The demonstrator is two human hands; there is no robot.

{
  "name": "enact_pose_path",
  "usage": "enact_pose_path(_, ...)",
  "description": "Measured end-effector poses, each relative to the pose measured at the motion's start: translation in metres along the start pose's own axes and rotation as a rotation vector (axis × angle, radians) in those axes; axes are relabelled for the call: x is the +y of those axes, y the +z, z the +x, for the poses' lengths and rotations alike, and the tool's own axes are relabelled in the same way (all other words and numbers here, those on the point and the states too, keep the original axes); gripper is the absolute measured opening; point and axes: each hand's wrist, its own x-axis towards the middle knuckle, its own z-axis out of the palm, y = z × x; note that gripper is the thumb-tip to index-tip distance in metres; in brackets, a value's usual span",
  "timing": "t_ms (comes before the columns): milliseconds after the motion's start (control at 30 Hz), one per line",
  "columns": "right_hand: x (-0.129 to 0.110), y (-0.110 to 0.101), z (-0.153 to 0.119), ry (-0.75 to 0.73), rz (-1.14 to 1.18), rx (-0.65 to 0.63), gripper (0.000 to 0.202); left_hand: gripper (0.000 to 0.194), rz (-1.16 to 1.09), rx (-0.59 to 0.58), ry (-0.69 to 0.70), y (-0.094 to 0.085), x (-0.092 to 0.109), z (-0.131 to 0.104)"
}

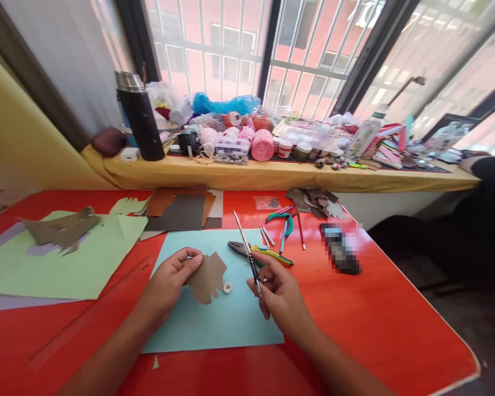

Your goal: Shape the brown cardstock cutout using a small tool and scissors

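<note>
Between thumb and fingers, my left hand (177, 275) pinches a brown piece of cut leather or card (208, 275) with a notched lower edge. My right hand (278, 286) grips a pair of scissors (248, 247), blades pointing up and away, apart from the brown piece. Beneath both hands lies a light blue sheet (226, 327). A small round white object (227, 287) sits on it, just right of the brown piece. Behind the scissors rest pliers (278, 257) with yellow-green handles, partly hidden by my right hand and the scissors.
On the red table (355, 330), green paper (66, 275) with brown scraps lies left. Brown and grey sheets (181, 212) are stacked at the back. Teal-handled pliers (289, 223), pens and scraps (313, 201) lie back right. A black flask (142, 121) stands on the cluttered sill; someone sits right.
</note>
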Motion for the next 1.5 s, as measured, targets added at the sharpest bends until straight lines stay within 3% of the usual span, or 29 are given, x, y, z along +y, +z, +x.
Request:
enact_pose_path(133, -0.011, -0.019, 0.001, -0.01, -0.071, 0.023, 0.064, 0.045, 0.038, -0.04, -0.018, 0.0, -0.001, -0.001)
enact_pose_path(267, -0.018, -0.056, -0.014, -0.02, -0.309, 0.068, 0.056, 0.044, 0.068, -0.073, -0.044, 0.0, 0.001, -0.001)
enact_pose_path(467, -0.007, -0.116, -0.046, 0.091, -0.572, 0.245, 0.057, 0.046, 0.115, -0.094, -0.022, -0.001, -0.002, 0.002)
enact_pose_path(600, -0.002, -0.135, -0.059, 0.117, -0.837, 0.249, 0.053, 0.047, 0.178, -0.104, -0.015, -0.005, -0.007, 0.006)
enact_pose_path(733, -0.006, -0.134, -0.059, 0.127, -1.039, 0.185, 0.05, 0.046, 0.24, -0.136, 0.001, -0.005, -0.006, 0.006)
enact_pose_path(900, -0.016, -0.125, -0.049, 0.151, -1.256, 0.09, 0.053, 0.047, 0.227, -0.415, -0.144, -0.001, 0.004, -0.001)
enact_pose_path(1000, -0.022, -0.121, -0.042, 0.183, -1.398, 0.039, 0.055, 0.042, 0.274, -0.456, -0.116, -0.001, 0.007, -0.006)
enact_pose_path(1100, -0.028, -0.118, -0.037, 0.201, -1.525, -0.012, 0.056, 0.032, 0.361, -0.402, -0.061, -0.006, 0.006, -0.006)
enact_pose_path(1267, -0.037, -0.114, -0.033, 0.238, -1.574, -0.1, 0.059, 0.021, 0.802, -0.109, 0.139, -0.017, 0.002, 0.001)
enact_pose_path(1333, -0.039, -0.112, -0.033, 0.246, -1.584, -0.131, 0.06, 0.021, 0.903, -0.099, 0.154, -0.02, 0.002, 0.003)
enact_pose_path(1500, -0.042, -0.11, -0.033, 0.254, -1.634, -0.186, 0.061, 0.022, 0.91, -0.144, 0.136, -0.02, 0.002, 0.003)
